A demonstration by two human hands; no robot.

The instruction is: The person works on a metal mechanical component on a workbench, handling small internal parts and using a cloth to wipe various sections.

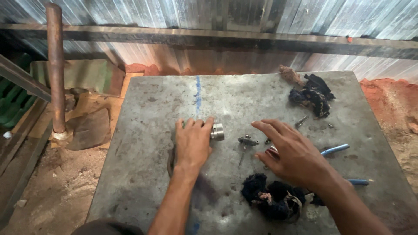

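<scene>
Soft, dim daylight falls evenly on the table [244, 100]; faint shadows under both arms, slight blur throughout, corners darker.

No packages, labels, signs or screens show anywhere in this view, neither near the fingers of either hand nor farther off.
</scene>
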